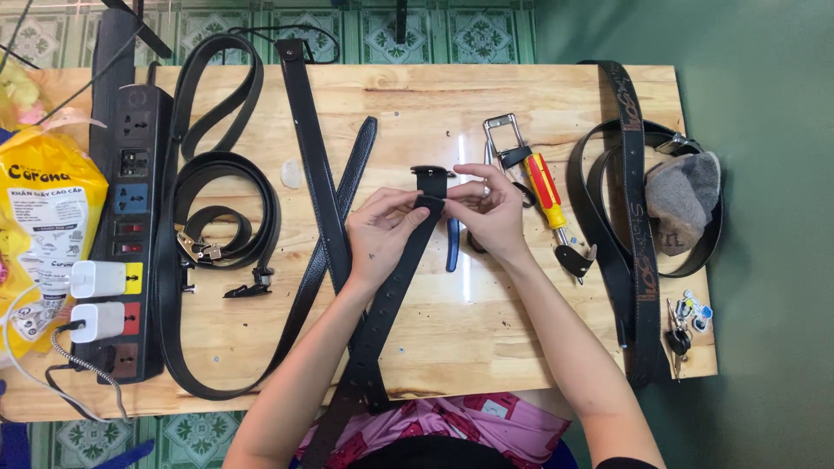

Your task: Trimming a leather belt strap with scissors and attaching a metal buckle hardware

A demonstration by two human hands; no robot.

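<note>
From the head camera, looking straight down, both hands meet at the middle of the frame over a pale wooden table [521, 87]. The risk here, as I judge it, is the black belt [382, 313] slipping out of the pinch: most of its length trails off the lower edge of the table toward the lap, so its own weight pulls away from the fingers. The buckle clasp [432, 180] at the belt's top end could also come off the strap end or sit crooked, since only fingertips steady it.

The left hand [382, 234] is partly closed, thumb and forefinger pinching the belt end just below the clasp, the other fingers curled loosely under. The right hand [495, 208] is closed to a similar fine pinch on the same end from the other side, fingertips touching the strap and clasp; it holds nothing else.

Just right of the right hand lie a red-and-yellow screwdriver [546, 187], a metal buckle frame [504, 132] and a blue-handled tool [453, 245], partly hidden by the wrist. At the right of the frame a patterned belt [638, 234] loops around a grey stone [682, 201], with keys [686, 323] below. Left of centre are several more black belts [226, 187], and at the far left a black power strip [130, 234] with white chargers beside a yellow package [43, 226].
</note>
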